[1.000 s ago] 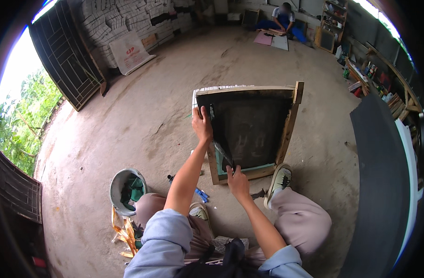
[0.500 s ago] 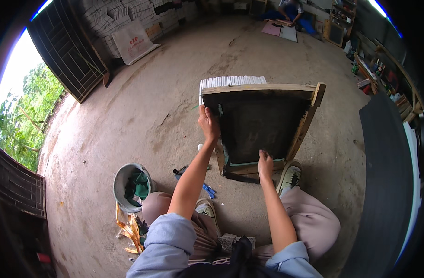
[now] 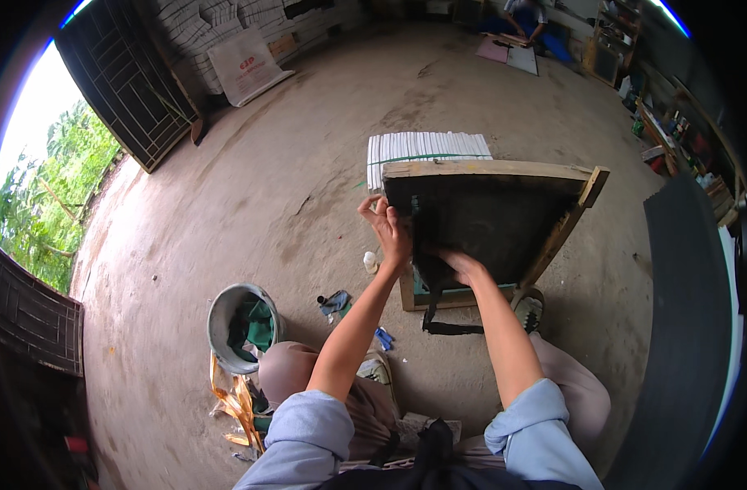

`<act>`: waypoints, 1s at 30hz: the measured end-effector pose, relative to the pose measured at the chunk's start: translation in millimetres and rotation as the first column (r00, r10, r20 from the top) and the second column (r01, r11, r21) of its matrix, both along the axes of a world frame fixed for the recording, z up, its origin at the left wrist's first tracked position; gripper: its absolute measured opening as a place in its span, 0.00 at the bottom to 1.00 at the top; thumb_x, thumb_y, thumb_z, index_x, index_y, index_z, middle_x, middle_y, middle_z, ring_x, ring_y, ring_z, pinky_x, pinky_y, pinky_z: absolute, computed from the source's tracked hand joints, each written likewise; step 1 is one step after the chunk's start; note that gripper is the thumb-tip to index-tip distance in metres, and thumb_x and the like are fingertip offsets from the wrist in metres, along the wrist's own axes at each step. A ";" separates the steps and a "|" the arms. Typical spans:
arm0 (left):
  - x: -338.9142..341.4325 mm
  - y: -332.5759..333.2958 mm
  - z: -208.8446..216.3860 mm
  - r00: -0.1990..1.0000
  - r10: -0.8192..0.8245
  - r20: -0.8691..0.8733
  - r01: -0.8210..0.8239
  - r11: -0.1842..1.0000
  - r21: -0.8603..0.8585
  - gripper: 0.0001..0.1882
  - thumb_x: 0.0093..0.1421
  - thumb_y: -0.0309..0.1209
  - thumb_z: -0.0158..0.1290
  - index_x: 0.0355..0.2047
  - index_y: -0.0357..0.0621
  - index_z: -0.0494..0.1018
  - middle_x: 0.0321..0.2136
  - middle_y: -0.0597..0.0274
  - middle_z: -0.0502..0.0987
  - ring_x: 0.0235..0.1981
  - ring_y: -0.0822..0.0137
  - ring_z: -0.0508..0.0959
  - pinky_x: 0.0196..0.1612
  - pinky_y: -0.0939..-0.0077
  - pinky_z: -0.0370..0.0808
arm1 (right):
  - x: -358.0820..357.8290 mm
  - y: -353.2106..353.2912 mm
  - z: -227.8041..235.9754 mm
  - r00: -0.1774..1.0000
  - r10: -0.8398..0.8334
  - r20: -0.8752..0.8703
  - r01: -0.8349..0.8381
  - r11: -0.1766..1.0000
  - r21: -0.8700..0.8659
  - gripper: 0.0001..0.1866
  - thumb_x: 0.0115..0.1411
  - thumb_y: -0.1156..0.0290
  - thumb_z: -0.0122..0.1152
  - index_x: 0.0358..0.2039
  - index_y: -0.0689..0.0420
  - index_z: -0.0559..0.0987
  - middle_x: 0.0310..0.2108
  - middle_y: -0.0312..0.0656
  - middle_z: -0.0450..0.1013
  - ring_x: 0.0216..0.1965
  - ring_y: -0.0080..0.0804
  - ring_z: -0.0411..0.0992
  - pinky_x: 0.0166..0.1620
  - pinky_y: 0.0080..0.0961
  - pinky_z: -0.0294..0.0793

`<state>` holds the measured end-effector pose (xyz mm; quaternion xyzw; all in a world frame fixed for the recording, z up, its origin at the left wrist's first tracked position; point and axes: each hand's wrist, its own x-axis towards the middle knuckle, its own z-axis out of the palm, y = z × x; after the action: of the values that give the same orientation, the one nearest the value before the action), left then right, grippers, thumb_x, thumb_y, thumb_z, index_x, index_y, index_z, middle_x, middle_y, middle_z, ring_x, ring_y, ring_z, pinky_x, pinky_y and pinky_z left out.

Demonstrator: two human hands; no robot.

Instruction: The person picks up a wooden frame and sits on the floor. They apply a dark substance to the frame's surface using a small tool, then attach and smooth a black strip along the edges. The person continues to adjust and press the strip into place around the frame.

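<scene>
A wooden frame (image 3: 504, 167) backed with a black sheet (image 3: 496, 208) stands tilted in front of me. My left hand (image 3: 392, 233) is at its left edge below the upper corner, thumb side against the frame and fingers loosely curled outside. My right hand (image 3: 461, 265) lies against the lower left of the sheet, fingers stretched leftward; their tips blend into the dark surface. A loose black strip (image 3: 455, 328) hangs in a bend below the frame's lower left, close to my right hand. Whether my fingers touch it I cannot tell.
White slats tied with green strap (image 3: 426, 147) lie behind the frame. A bucket with green cloth (image 3: 218, 314) stands at left, beside orange scraps (image 3: 243, 408). Blue bits (image 3: 384, 339) lie by my shoe. A dark panel (image 3: 684, 327) is at right; another person (image 3: 528, 20) sits far back.
My right hand has moved up and left across the sheet, its fingers now pointing left. My left hand has turned and loosened its fingers at the edge. The black strip hangs lower.
</scene>
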<state>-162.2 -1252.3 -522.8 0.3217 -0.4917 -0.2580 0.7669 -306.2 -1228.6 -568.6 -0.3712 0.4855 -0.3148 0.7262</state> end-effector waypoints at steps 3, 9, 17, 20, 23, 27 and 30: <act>-12.4 1.2 26.8 0.997 0.069 0.034 -0.066 0.995 -0.078 0.25 0.64 0.41 0.42 0.54 0.41 0.50 0.36 0.55 0.70 0.33 0.69 0.67 0.39 0.74 0.64 | -5.3 4.4 4.4 0.995 0.016 0.100 -0.009 0.998 -0.062 0.19 0.56 0.59 0.62 0.43 0.58 0.74 0.34 0.36 0.76 0.33 0.25 0.74 0.38 0.27 0.74; -6.5 -2.8 78.4 0.971 0.203 0.128 -0.213 0.975 0.069 0.14 0.61 0.39 0.49 0.36 0.39 0.71 0.19 0.67 0.70 0.18 0.78 0.62 0.21 0.81 0.60 | -4.6 17.0 13.8 0.957 0.181 0.225 -0.214 0.968 0.134 0.20 0.56 0.54 0.62 0.35 0.60 0.73 0.29 0.44 0.76 0.30 0.33 0.76 0.34 0.25 0.77; -4.2 -33.1 73.8 0.952 0.273 0.137 -0.286 0.954 0.093 0.12 0.61 0.36 0.48 0.31 0.38 0.71 0.15 0.69 0.66 0.17 0.79 0.59 0.20 0.80 0.57 | 17.1 -2.2 15.3 0.925 0.153 0.347 -0.184 0.981 0.059 0.16 0.59 0.58 0.58 0.30 0.60 0.72 0.25 0.40 0.74 0.25 0.28 0.74 0.34 0.25 0.76; -3.8 -48.7 73.6 0.939 0.310 0.149 -0.326 0.940 0.097 0.13 0.61 0.37 0.47 0.30 0.38 0.71 0.13 0.67 0.64 0.16 0.78 0.59 0.20 0.78 0.57 | 24.2 -12.9 17.3 0.980 0.143 0.136 -0.150 0.988 0.039 0.14 0.61 0.60 0.54 0.29 0.58 0.70 0.19 0.34 0.67 0.15 0.23 0.65 0.29 0.24 0.71; -7.8 -64.3 68.0 0.927 0.314 0.203 -0.346 0.926 0.148 0.15 0.62 0.39 0.46 0.30 0.38 0.71 0.13 0.62 0.65 0.16 0.74 0.61 0.20 0.75 0.59 | 28.1 -17.3 2.5 0.949 -0.012 0.314 -0.024 0.994 0.109 0.15 0.63 0.59 0.49 0.26 0.56 0.67 0.11 0.28 0.55 0.09 0.18 0.52 0.25 0.26 0.67; -6.2 -74.0 64.4 0.883 0.412 0.227 -0.434 0.899 0.057 0.15 0.61 0.39 0.46 0.31 0.38 0.72 0.17 0.55 0.73 0.17 0.71 0.67 0.23 0.72 0.65 | 54.7 -7.3 -0.4 0.918 -0.203 0.340 0.192 0.979 0.067 0.16 0.63 0.57 0.48 0.27 0.58 0.67 0.08 0.26 0.51 0.07 0.18 0.51 0.21 0.27 0.65; -10.0 -68.4 62.2 0.889 0.391 0.237 -0.424 0.899 0.107 0.14 0.61 0.38 0.46 0.31 0.39 0.73 0.19 0.54 0.74 0.18 0.69 0.69 0.24 0.71 0.66 | 54.5 -0.6 0.7 0.900 -0.289 0.326 0.294 0.955 0.035 0.14 0.63 0.60 0.49 0.26 0.57 0.68 0.10 0.28 0.55 0.07 0.21 0.53 0.16 0.26 0.62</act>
<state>-172.3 -1320.7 -460.6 0.5021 -0.4693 -0.0933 0.7204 -251.7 -1229.2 -567.9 -0.2426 0.4058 -0.4807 0.7385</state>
